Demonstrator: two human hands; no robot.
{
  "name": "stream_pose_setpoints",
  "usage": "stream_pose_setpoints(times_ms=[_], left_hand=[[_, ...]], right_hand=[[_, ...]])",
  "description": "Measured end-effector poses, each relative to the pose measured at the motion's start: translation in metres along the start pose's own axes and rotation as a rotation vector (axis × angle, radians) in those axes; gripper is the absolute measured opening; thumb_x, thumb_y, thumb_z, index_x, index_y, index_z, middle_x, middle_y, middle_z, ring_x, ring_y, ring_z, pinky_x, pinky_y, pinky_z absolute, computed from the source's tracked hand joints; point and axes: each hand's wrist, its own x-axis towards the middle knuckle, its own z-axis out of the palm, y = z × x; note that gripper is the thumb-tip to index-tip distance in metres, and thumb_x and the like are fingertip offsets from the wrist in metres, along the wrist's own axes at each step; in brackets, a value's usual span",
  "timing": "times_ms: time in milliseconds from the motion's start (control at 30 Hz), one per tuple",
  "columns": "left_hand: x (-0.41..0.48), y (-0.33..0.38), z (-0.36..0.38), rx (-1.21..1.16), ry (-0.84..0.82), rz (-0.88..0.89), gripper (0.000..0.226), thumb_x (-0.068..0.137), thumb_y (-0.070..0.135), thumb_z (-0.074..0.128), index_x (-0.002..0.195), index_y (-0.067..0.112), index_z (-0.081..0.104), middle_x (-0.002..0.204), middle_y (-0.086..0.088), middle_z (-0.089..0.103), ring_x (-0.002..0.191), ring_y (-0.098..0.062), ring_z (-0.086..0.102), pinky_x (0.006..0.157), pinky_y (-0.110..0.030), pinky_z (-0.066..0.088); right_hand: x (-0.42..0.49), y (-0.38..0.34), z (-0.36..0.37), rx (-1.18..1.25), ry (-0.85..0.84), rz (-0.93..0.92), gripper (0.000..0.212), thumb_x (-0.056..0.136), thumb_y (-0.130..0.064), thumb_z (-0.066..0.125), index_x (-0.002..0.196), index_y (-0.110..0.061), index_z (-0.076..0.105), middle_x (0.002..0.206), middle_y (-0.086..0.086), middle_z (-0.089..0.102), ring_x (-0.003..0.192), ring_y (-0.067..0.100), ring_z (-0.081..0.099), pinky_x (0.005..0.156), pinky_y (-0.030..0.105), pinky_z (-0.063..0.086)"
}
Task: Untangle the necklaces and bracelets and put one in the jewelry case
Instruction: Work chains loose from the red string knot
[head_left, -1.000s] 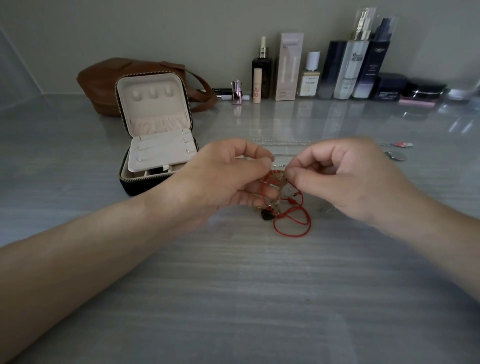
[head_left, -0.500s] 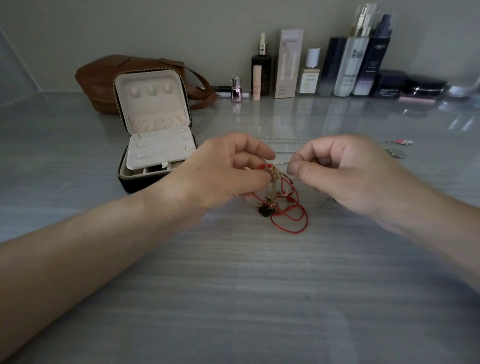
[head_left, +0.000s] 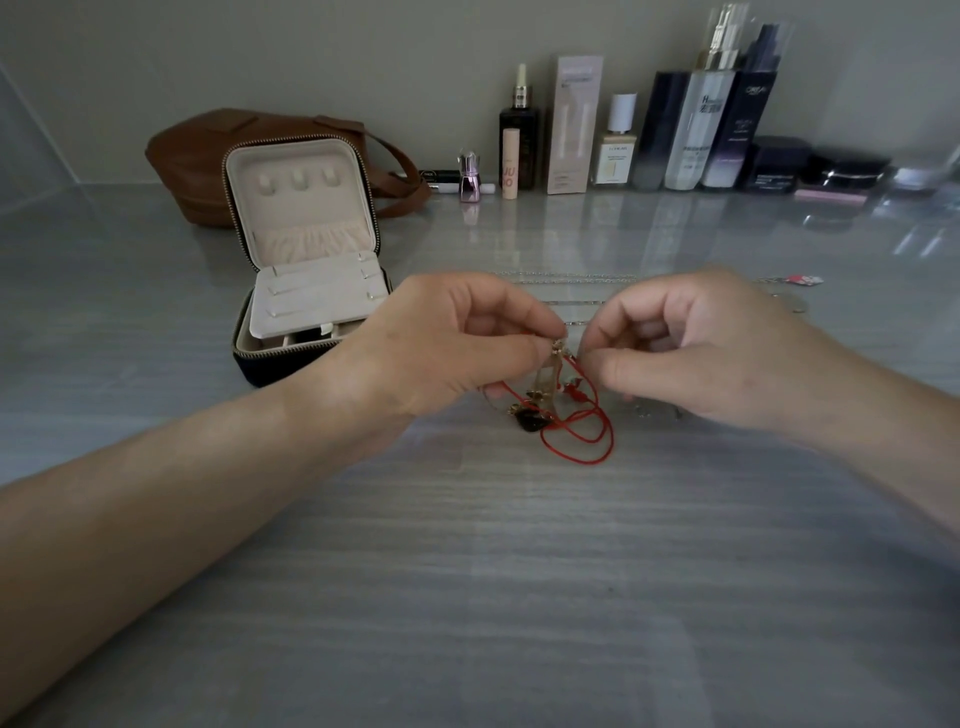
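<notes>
Grey table (head_left: 467, 597) carrying everything. One brown bag (head_left: 197, 161) lying at back left. One jewelry case (head_left: 306, 249) standing open just in front of it, lid upright, showing three pegs (head_left: 298, 179). Three tall bottles (head_left: 696, 130) standing in the cosmetics row along the wall.

Two hands meeting at centre. Left hand (head_left: 441, 348) curling, thumb and forefinger pinching the top of the tangle (head_left: 553, 395). Right hand (head_left: 691, 348) also curling, pinching a strand just beside; which strand, cannot tell.

Tangle hanging from the pinches, lower loops resting on the table, right of the case and apart from it: one red cord (head_left: 582, 441), one gold chain (head_left: 553, 369), one black pendant (head_left: 530, 423).

Silver chains (head_left: 571, 278) lying stretched behind the hands; count unclear.
</notes>
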Motion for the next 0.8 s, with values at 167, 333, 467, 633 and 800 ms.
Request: stream_pose_setpoints(times_ms=[167,333,467,633,800], left_hand=[[-0.0002,0.0004,0.0014,0.017,0.014,0.001,0.018,0.077,0.002,0.069,0.075,0.019,0.068,0.063,0.004,0.067,0.056,-0.004,0.059,0.056,-0.017,0.049],[0.0004,-0.0002,0.0013,0.023,0.034,0.009,0.017,0.076,0.004,0.07,0.073,0.021,0.067,0.068,0.0,0.069,0.058,-0.002,0.059,0.058,-0.015,0.049],[0.0004,-0.0014,0.0014,0.06,0.047,0.02,0.018,0.076,0.005,0.071,0.074,0.022,0.067,0.075,-0.007,0.071,0.064,-0.006,0.061,0.061,-0.016,0.049],[0.002,-0.0025,0.0006,0.121,0.077,0.069,0.022,0.078,0.004,0.07,0.079,0.025,0.065,0.071,0.004,0.068,0.065,-0.005,0.06,0.063,-0.015,0.048],[0.0041,-0.005,-0.0019,0.155,0.103,0.069,0.02,0.08,0.008,0.068,0.083,0.027,0.063,0.069,0.007,0.069,0.064,-0.003,0.06,0.063,-0.015,0.047]], right_hand=[[-0.0019,-0.0019,0.0042,-0.078,0.107,-0.119,0.005,0.071,-0.024,0.065,0.075,-0.022,0.068,0.074,-0.011,0.069,0.066,0.005,0.063,0.063,0.015,0.05],[-0.0027,-0.0052,0.0091,-0.167,0.155,-0.174,0.011,0.069,-0.039,0.065,0.07,-0.028,0.067,0.063,-0.011,0.066,0.062,0.004,0.06,0.061,0.016,0.047],[-0.001,-0.0042,0.01,-0.171,0.155,-0.128,0.008,0.065,-0.037,0.063,0.067,-0.03,0.067,0.064,-0.01,0.067,0.064,0.006,0.061,0.06,0.017,0.047],[0.0003,-0.0044,0.0094,-0.193,0.152,-0.069,0.005,0.064,-0.032,0.061,0.063,-0.034,0.065,0.062,-0.012,0.066,0.065,0.002,0.06,0.057,0.011,0.046],[0.0015,-0.0024,0.0069,-0.16,0.165,-0.039,0.011,0.069,-0.027,0.066,0.064,-0.037,0.065,0.063,-0.016,0.066,0.055,-0.001,0.056,0.047,0.009,0.042]])
